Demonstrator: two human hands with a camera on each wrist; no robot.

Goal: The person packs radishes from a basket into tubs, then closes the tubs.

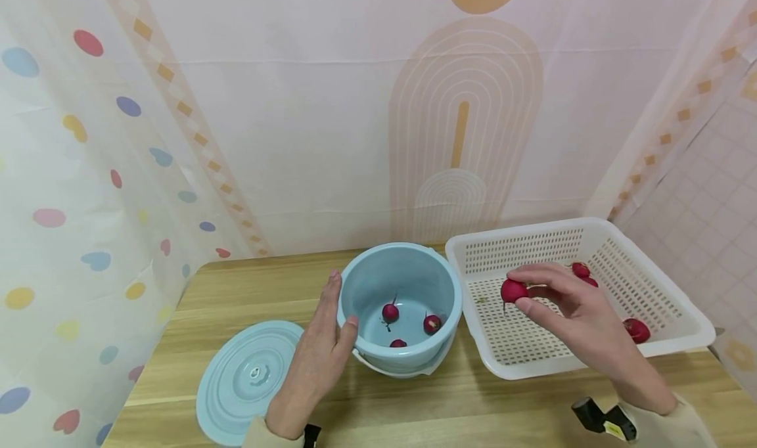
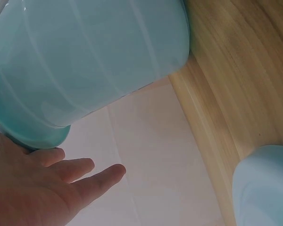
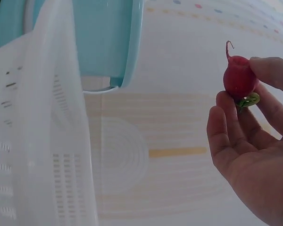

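Right hand [image 1: 568, 303] pinches 1 radish [image 1: 513, 291] over the white basket [image 1: 680, 316], near the blue bucket [image 1: 414, 274], which holds 3 radishes. Left hand [image 1: 316, 356] lies flat, fingers straight, against the bucket's side; its lid [image 1: 248, 379] sits on the desk [image 1: 473, 408]

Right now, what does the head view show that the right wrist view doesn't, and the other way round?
Only the head view shows the left hand resting on the blue bucket's side, three radishes inside the bucket, the lid lying on the wooden table, and more radishes in the white basket.

Only the right wrist view shows the green stem stub and curled root tip on the held radish.

Both show the right hand pinching that radish, the basket and the bucket.
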